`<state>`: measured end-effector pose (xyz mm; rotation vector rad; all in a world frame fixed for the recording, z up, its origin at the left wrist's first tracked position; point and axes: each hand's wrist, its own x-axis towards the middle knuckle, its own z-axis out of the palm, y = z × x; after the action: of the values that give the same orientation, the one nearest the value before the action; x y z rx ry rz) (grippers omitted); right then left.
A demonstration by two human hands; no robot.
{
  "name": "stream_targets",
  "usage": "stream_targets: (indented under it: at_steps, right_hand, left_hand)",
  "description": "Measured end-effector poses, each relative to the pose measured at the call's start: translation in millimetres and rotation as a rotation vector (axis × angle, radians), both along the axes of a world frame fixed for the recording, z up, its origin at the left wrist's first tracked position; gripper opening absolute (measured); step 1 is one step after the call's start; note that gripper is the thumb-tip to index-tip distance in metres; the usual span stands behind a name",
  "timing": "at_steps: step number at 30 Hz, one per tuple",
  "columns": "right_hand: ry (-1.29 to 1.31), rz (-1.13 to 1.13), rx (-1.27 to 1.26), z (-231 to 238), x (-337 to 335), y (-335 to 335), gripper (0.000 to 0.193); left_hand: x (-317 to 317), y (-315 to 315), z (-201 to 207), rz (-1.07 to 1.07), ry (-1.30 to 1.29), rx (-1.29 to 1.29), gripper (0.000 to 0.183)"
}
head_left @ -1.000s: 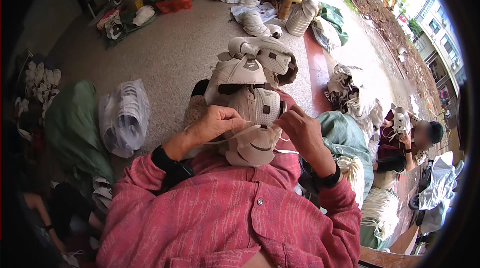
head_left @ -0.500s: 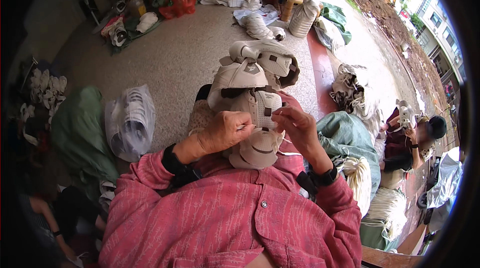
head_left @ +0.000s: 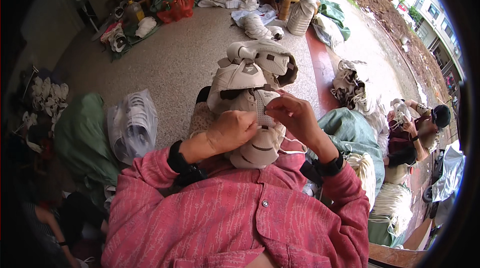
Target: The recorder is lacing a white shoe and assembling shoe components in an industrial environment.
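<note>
A beige shoe upper point(head_left: 256, 149) rests on my lap, its perforated tongue point(head_left: 264, 102) pointing away from me. My left hand point(head_left: 234, 130) is closed in a pinch at the left side of its throat; what its fingers hold is hidden. Over the tongue's right edge, my right hand point(head_left: 294, 117) pinches with thumb and forefinger, seemingly on a white shoelace point(head_left: 300, 144), which loops below that hand. More shoe uppers of the same kind lie just beyond, one point(head_left: 239, 79) covering part of the tongue's upper end and another point(head_left: 274, 60) farther out.
To the left stand a clear plastic bag of shoe parts point(head_left: 133, 127) and a green sack point(head_left: 82, 140). On my right are a green sack point(head_left: 350, 130) and bundles of white laces point(head_left: 392, 207). A co-worker point(head_left: 406, 135) sits far right; another person's arm point(head_left: 52, 228) shows lower left.
My right hand has moved slightly left and up, closer to the tongue. My left hand has turned a little, hiding the white bit seen at its thumb before.
</note>
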<state>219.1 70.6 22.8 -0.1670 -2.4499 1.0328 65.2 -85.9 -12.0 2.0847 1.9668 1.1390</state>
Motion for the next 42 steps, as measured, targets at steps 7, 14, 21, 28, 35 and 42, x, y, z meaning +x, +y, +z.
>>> stream_targets:
  at_steps: [7, 14, 21, 28, 35, 42]
  right_hand:
    - [-0.199, 0.150, -0.276, 7, -10, 3, 0.009]
    - [-0.367, 0.354, -0.126, 13, -22, 11, 0.010]
    - [-0.398, 0.497, -0.082, 12, -29, 17, 0.015]
    - [-0.549, 0.563, -0.199, 11, -39, 29, 0.013]
    - [-0.540, 0.559, -0.219, 10, -41, 31, 0.011]
    - [-0.069, 0.181, 0.588, 25, -30, 36, 0.014]
  left_hand:
    - [-14, 9, 33, -0.100, 0.214, 0.090, 0.025]
    - [-41, 17, 61, -0.288, 0.259, -0.333, 0.045]
    - [-35, 11, 38, -0.300, 0.086, -0.205, 0.041]
    - [-35, 8, 32, -0.346, -0.149, -0.100, 0.032]
    - [-34, 10, 25, -0.287, -0.190, -0.109, 0.031]
    - [-33, 13, 21, -0.329, -0.087, -0.065, 0.033]
